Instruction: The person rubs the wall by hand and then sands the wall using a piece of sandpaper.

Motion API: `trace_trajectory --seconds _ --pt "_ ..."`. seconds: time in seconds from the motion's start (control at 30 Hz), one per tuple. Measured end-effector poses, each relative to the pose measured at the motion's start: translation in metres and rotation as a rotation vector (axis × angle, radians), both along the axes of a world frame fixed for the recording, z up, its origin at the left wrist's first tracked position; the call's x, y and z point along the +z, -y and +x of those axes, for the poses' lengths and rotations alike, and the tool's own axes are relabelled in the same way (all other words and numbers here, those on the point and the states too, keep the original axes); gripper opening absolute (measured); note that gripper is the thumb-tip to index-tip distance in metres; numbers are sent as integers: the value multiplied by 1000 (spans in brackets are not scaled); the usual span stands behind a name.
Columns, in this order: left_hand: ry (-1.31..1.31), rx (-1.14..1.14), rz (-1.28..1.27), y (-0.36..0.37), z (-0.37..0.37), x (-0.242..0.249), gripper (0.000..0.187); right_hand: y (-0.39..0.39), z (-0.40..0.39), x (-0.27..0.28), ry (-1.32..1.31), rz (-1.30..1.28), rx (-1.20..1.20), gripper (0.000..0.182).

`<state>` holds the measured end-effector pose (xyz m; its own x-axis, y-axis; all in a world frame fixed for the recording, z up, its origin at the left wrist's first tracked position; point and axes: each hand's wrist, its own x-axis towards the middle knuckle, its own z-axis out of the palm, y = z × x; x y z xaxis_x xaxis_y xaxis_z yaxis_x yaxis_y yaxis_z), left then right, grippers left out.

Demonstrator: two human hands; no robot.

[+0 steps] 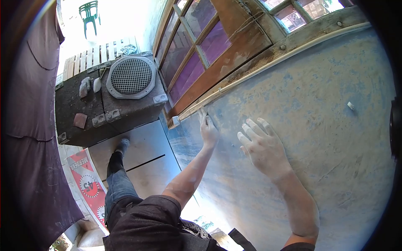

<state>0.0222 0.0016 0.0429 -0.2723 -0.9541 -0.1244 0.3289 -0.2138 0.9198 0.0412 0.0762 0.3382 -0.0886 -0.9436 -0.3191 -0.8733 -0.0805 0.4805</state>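
Note:
My left hand (pixel 208 130), dusted white, is raised at the wall just below the cream conduit (pixel 251 72), its fingers pointing up and holding nothing I can see. To the right, my right hand (pixel 264 146) lies against the blue-grey wall (pixel 326 138) with spread, white-coated fingers. Beige patches cover much of the wall's surface. A small white plug (pixel 351 106) sticks out of it at the upper right. Left of my left hand, a small white fitting (pixel 173 122) sits at the lower end of the conduit.
A dark speaker cabinet (pixel 83 113) with a round grille (pixel 131 77) stands at the left. My foot (pixel 122 145) rests on a pale board (pixel 142 146). A wooden window (pixel 234 29), a purple cloth (pixel 33 125), a red banner (pixel 88 175) and a green chair (pixel 88 14) are around.

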Motion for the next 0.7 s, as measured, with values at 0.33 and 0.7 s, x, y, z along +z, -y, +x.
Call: trace_trajectory --seconds 0.33,0.7 --pt "86 -167 -265 -54 28 -25 50 -1 -1 0 10 -12 11 33" --pt "90 -67 -300 -91 29 21 49 -1 0 -5 -47 14 -2 40"
